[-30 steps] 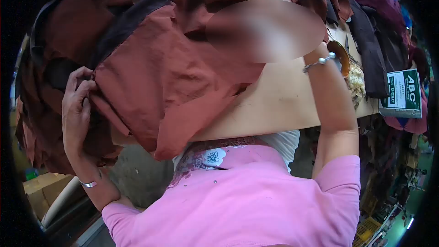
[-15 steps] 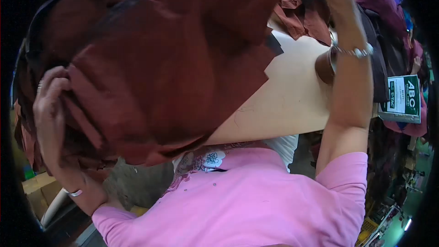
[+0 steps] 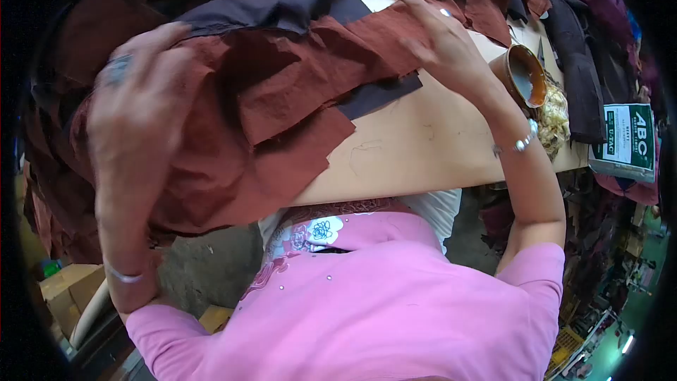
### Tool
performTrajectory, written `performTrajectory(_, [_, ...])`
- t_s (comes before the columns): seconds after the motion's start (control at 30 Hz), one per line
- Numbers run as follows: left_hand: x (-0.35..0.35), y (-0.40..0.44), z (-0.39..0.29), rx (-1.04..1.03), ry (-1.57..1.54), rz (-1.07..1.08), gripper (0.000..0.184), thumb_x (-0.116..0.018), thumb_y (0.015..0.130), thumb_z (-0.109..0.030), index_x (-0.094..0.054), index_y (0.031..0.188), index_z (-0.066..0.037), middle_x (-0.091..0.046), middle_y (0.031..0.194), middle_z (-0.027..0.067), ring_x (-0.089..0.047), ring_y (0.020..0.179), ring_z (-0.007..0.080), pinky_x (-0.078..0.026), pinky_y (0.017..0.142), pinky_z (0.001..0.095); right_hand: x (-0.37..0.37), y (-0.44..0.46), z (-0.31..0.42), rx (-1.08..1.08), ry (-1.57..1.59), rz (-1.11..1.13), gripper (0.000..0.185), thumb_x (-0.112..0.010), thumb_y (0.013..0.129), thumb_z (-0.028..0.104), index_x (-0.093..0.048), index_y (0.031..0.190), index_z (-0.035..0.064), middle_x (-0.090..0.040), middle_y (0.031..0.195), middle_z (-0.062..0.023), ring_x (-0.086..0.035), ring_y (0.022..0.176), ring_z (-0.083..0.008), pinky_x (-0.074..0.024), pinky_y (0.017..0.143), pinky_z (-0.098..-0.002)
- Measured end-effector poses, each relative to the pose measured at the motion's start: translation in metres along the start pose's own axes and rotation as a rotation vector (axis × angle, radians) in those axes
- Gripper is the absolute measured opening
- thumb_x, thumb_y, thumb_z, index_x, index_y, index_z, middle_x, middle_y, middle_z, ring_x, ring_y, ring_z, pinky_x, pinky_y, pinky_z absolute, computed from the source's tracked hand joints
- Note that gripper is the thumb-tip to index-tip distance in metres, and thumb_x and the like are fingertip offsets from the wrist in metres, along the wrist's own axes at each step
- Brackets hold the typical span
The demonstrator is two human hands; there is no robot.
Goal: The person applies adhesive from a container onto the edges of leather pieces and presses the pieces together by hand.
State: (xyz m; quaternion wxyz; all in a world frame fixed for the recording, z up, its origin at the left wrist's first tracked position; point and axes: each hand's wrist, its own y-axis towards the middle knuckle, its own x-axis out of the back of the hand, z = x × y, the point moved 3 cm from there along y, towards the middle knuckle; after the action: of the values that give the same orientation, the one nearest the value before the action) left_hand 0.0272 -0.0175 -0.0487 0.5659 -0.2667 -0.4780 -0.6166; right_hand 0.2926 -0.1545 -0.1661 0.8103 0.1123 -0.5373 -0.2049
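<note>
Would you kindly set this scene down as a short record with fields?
Left hand: motion-blurred, over reddish-brown cloth; grip unclear
Right hand: fingers spread, at the cloth's right end
Other fabric: dark cloth along the far side
Work surface: tan board
Beside right forearm: brown cup
Far right: ABC-labelled container

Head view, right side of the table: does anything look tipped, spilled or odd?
The brown cup near the right hand looks tipped, its mouth turned sideways. Lens distortion may exaggerate that, so I can't be sure. I see no spill on the visible tabletop.
</note>
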Motion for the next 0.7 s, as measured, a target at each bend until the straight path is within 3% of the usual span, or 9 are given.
performTrajectory(0.13, [-0.053, 0.031, -0.032, -0.050, -0.118, -0.027, 0.037, -0.059, 0.084, -0.014, -0.052, 0.120, -0.008, -0.053, 0.126, 0.0098, -0.051, 0.115, 0.0283, -0.040, 0.098, 0.0385, -0.037, 0.039, -0.034, 0.108, -0.256, -0.005, 0.069, -0.056, 0.077, 0.002, -0.035, 0.141, 0.0173, -0.057, 0.122, -0.0146, -0.054, 0.111, -0.0322, -0.0452, 0.089, -0.0430])
performTrajectory(0.27, [-0.113, 0.043, -0.026, -0.010, -0.079, -0.024, 0.048, -0.058, 0.087, -0.030, -0.046, 0.130, -0.012, -0.055, 0.120, 0.0115, -0.053, 0.112, 0.0282, -0.040, 0.096, 0.0393, -0.029, 0.055, -0.028, -0.332, -0.311, 0.320, 0.070, -0.055, 0.076, 0.001, -0.036, 0.141, 0.0199, -0.060, 0.116, -0.0144, -0.056, 0.107, -0.0325, -0.0460, 0.086, -0.0448])
performTrajectory(0.37, [-0.133, 0.040, -0.024, 0.047, -0.156, 0.203, 0.050, -0.057, 0.087, -0.035, -0.046, 0.131, -0.013, -0.057, 0.110, 0.0111, -0.056, 0.103, 0.0278, -0.042, 0.089, 0.0391, -0.007, 0.048, -0.024, -0.276, -0.425, 0.277, 0.068, -0.055, 0.075, -0.001, -0.041, 0.139, 0.0197, -0.062, 0.108, -0.0095, -0.058, 0.099, -0.0279, -0.0448, 0.085, -0.0414])
performTrajectory(0.4, [-0.140, 0.035, -0.022, 0.027, -0.185, 0.096, 0.054, -0.063, 0.083, -0.033, -0.046, 0.130, -0.013, -0.058, 0.102, 0.0092, -0.058, 0.095, 0.0273, -0.043, 0.084, 0.0382, 0.014, 0.054, -0.008, -0.166, -0.485, 0.124, 0.054, -0.051, 0.077, -0.003, -0.049, 0.130, 0.0124, -0.065, 0.091, -0.0185, -0.065, 0.084, -0.0327, -0.0506, 0.070, -0.0427])
performTrajectory(0.43, [-0.135, 0.035, -0.022, 0.044, -0.182, 0.068, 0.053, -0.065, 0.081, -0.032, -0.048, 0.128, -0.013, -0.059, 0.100, 0.0078, -0.059, 0.092, 0.0260, -0.043, 0.082, 0.0375, 0.045, 0.059, 0.019, -0.230, -0.577, 0.164, 0.050, -0.055, 0.078, 0.000, -0.050, 0.127, 0.0100, -0.065, 0.096, -0.0181, -0.064, 0.088, -0.0314, -0.0513, 0.074, -0.0421])
performTrajectory(0.47, [-0.124, 0.035, -0.022, 0.060, -0.179, 0.042, 0.052, -0.067, 0.079, -0.031, -0.051, 0.125, -0.013, -0.059, 0.099, 0.0064, -0.060, 0.090, 0.0246, -0.043, 0.081, 0.0368, 0.057, 0.052, 0.012, -0.017, -0.554, -0.132, 0.047, -0.054, 0.079, -0.001, -0.052, 0.124, 0.0089, -0.065, 0.098, -0.0181, -0.065, 0.088, -0.0302, -0.0517, 0.074, -0.0414])
performTrajectory(0.53, [-0.114, 0.035, -0.019, 0.059, -0.135, -0.119, 0.054, -0.073, 0.072, -0.026, -0.053, 0.121, -0.014, -0.061, 0.094, 0.0041, -0.061, 0.087, 0.0221, -0.045, 0.076, 0.0353, 0.088, 0.050, 0.039, 0.076, -0.631, -0.335, 0.040, -0.050, 0.080, -0.005, -0.057, 0.118, 0.0057, -0.066, 0.092, -0.0177, -0.066, 0.080, -0.0298, -0.0521, 0.073, -0.0385])
performTrajectory(0.63, [-0.100, 0.032, -0.009, 0.054, -0.143, -0.271, 0.050, -0.071, 0.074, -0.018, -0.054, 0.120, -0.014, -0.062, 0.091, 0.0053, -0.062, 0.085, 0.0229, -0.045, 0.074, 0.0366, 0.111, 0.054, 0.041, -0.084, -0.571, -0.300, 0.045, -0.047, 0.081, -0.008, -0.055, 0.123, 0.0064, -0.065, 0.077, -0.0155, -0.058, 0.057, -0.0160, -0.0491, 0.054, -0.0288])
performTrajectory(0.7, [-0.098, 0.030, 0.008, 0.148, 0.017, 0.017, 0.051, -0.061, 0.077, -0.001, -0.052, 0.124, -0.019, -0.065, 0.101, 0.0099, -0.064, 0.081, 0.0310, -0.050, 0.072, 0.0399, 0.110, 0.068, 0.052, -0.228, -0.534, -0.126, 0.047, -0.046, 0.082, -0.007, -0.053, 0.126, 0.0064, -0.063, 0.072, -0.0141, -0.053, 0.052, -0.0131, -0.0460, 0.048, -0.0271])
